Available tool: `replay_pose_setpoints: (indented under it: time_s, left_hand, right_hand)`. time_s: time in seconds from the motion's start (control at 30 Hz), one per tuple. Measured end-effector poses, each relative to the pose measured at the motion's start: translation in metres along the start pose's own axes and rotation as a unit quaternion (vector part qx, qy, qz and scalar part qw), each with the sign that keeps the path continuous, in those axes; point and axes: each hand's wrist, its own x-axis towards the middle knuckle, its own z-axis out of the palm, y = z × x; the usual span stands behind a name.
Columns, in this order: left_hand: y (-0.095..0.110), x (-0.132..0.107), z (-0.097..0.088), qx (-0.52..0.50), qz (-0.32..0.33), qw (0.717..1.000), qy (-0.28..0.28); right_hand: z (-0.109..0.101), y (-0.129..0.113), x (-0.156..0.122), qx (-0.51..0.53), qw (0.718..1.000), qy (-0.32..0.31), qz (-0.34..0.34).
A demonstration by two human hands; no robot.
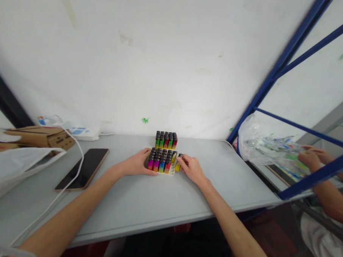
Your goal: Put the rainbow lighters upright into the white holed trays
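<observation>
Hands at a surface (168, 204). Left hand (136, 164): fingers grasp the left end of a tray (172, 171), the thumb along its near side. Right hand (193, 169): fingers pinch a yellow lighter (177, 167), roughly upright, just right of the tray. Other lighters (159, 161) fill the tray between the two hands; bare slots lie nearest the right fingers. Beyond both hands, a second block (166, 141) of lighters stands. A phone (84, 168) lies left of the left fingers.

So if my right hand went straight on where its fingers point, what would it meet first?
Probably the right end of the lighter tray, with the yellow lighter in your right hand touching first; depth is hard to judge.
</observation>
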Motion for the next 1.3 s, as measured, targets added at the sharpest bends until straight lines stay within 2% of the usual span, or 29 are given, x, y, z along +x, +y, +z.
replay_pose_setpoints:
  time_s: [0.13, 0.33, 0.43, 0.6, 0.7, 0.8, 0.9, 0.97, 1.1, 1.3]
  left_hand:
    - [0.001, 0.0, 0.0, -0.006, 0.002, 1.0, 0.003]
    - [0.002, 0.0, 0.0, -0.008, 0.0, 1.0, 0.006]
    - [0.003, 0.0, 0.0, -0.01, 0.001, 1.0, 0.003]
    - [0.0, 0.0, 0.0, -0.01, 0.002, 1.0, 0.008]
    - [0.0, 0.0, -0.001, -0.009, 0.0, 1.0, 0.008]
    - [0.0, 0.0, -0.001, -0.006, -0.007, 1.0, 0.004]
    - [0.0, 0.001, 0.0, -0.01, -0.008, 1.0, 0.01]
    - [0.0, 0.001, 0.0, -0.014, -0.003, 1.0, 0.013]
    - [-0.001, 0.001, 0.001, -0.018, 0.001, 1.0, 0.012]
    - [0.002, -0.001, 0.001, -0.016, -0.002, 1.0, 0.013]
  right_hand:
    - [0.0, 0.002, 0.0, 0.023, 0.999, 0.019, -0.016]
    - [0.005, 0.001, 0.003, -0.021, 0.998, -0.03, -0.06]
    - [0.01, -0.001, 0.004, -0.06, 0.996, -0.043, -0.048]
    - [0.014, -0.005, 0.002, -0.182, 0.983, -0.023, -0.001]
    - [-0.003, 0.001, -0.001, -0.154, 0.987, -0.035, -0.025]
    - [-0.036, 0.017, -0.01, -0.1, 0.994, 0.001, -0.044]
    - [-0.069, 0.036, -0.026, -0.102, 0.994, 0.035, 0.004]
    - [-0.084, 0.046, -0.037, -0.102, 0.994, 0.015, 0.038]
    - [-0.089, 0.054, -0.049, -0.055, 0.997, -0.035, 0.038]
    - [-0.08, 0.05, -0.03, 0.094, 0.992, 0.036, 0.079]
